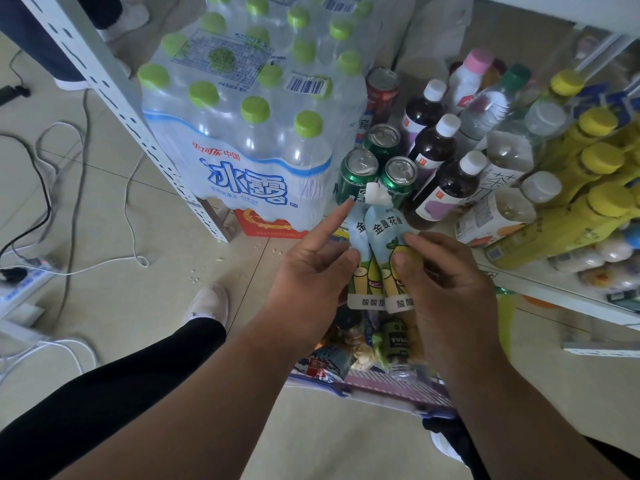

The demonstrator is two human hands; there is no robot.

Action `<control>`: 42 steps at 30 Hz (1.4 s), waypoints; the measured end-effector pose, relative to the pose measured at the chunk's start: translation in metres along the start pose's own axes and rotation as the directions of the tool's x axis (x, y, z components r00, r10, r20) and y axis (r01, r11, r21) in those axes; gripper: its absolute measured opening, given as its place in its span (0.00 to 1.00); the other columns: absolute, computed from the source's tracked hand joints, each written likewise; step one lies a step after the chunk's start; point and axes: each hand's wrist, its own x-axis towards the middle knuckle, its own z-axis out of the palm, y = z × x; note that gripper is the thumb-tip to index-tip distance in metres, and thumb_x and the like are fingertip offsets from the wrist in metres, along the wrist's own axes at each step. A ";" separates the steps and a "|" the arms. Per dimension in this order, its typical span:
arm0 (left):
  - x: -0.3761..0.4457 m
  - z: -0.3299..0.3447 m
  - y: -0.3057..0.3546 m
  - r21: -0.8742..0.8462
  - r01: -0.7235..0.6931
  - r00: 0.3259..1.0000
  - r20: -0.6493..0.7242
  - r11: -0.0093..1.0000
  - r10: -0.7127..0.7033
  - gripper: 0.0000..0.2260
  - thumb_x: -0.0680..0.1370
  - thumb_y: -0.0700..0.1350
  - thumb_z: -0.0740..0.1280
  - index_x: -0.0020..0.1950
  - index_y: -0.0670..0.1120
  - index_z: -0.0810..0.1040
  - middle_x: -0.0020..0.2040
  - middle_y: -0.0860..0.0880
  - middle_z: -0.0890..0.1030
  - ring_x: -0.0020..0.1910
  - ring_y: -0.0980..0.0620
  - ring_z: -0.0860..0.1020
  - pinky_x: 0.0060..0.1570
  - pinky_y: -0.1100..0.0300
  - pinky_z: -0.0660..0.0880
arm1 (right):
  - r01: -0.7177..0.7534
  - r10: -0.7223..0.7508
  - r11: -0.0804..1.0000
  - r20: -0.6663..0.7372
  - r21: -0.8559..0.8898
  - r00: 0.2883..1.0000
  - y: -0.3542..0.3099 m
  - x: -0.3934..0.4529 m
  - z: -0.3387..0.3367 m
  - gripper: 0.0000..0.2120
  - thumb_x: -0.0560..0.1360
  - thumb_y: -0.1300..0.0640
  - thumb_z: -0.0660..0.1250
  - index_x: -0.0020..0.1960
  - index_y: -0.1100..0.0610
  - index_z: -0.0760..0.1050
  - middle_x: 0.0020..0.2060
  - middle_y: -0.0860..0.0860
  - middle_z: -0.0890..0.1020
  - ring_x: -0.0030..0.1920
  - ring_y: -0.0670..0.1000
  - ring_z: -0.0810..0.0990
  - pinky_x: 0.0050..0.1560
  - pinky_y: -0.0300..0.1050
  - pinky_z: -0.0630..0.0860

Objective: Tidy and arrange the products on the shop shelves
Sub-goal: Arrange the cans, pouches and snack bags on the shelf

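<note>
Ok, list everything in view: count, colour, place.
water pack: one, clear bottles with green caps, floor left of shelf
green cans: three, shelf front, beside water pack
red can: one, behind the green cans
dark bottles: three, white caps, mid shelf
yellow bottles: several, shelf right
pink-capped bottle: one, shelf back
basket: one, purple, below the hands, holding snacks
cables: several, floor left
pouches: two, pale blue, held over shelf edge
left hand: on left pouch, forefinger straight
right hand: grips right pouch
</note>
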 end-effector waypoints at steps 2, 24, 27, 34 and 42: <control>-0.001 0.001 0.002 0.009 -0.001 1.000 -0.007 1.000 0.002 0.26 0.87 0.35 0.62 0.77 0.62 0.73 0.65 0.28 0.78 0.65 0.27 0.79 0.68 0.26 0.72 | 0.005 -0.005 1.000 -0.030 -0.006 1.000 0.000 -0.001 0.001 0.13 0.75 0.55 0.78 0.59 0.48 0.87 0.64 0.43 0.80 0.61 0.48 0.85 0.58 0.46 0.84; -0.006 0.003 -0.001 0.111 0.006 1.000 0.012 0.994 -0.008 0.21 0.87 0.35 0.61 0.77 0.53 0.76 0.63 0.43 0.86 0.59 0.39 0.85 0.56 0.43 0.84 | -0.096 0.096 0.992 -0.006 -0.078 0.995 0.001 0.001 0.003 0.15 0.78 0.52 0.76 0.64 0.44 0.84 0.54 0.44 0.88 0.54 0.42 0.87 0.51 0.40 0.83; -0.006 0.003 0.000 0.104 0.004 1.000 0.028 0.995 -0.007 0.20 0.87 0.35 0.60 0.77 0.50 0.77 0.64 0.42 0.85 0.60 0.40 0.86 0.58 0.43 0.84 | -0.074 0.079 0.982 0.021 -0.174 0.997 -0.002 0.002 0.001 0.13 0.80 0.51 0.74 0.64 0.41 0.84 0.51 0.40 0.88 0.51 0.39 0.86 0.49 0.35 0.82; -0.004 0.006 0.004 0.133 -0.027 0.997 0.073 0.991 0.017 0.21 0.87 0.33 0.59 0.77 0.50 0.76 0.69 0.44 0.83 0.69 0.41 0.81 0.70 0.38 0.77 | -0.079 0.101 0.980 0.108 -0.185 0.989 -0.015 0.000 -0.007 0.12 0.84 0.49 0.67 0.65 0.39 0.84 0.46 0.48 0.89 0.51 0.62 0.85 0.47 0.50 0.85; -0.011 0.013 0.009 0.168 -0.036 0.999 0.020 0.985 0.033 0.25 0.81 0.35 0.73 0.74 0.57 0.79 0.67 0.45 0.84 0.66 0.44 0.83 0.67 0.41 0.80 | 0.023 0.022 0.972 0.193 -0.232 0.981 -0.028 -0.006 -0.025 0.16 0.82 0.54 0.71 0.69 0.44 0.82 0.54 0.42 0.88 0.55 0.45 0.87 0.56 0.50 0.85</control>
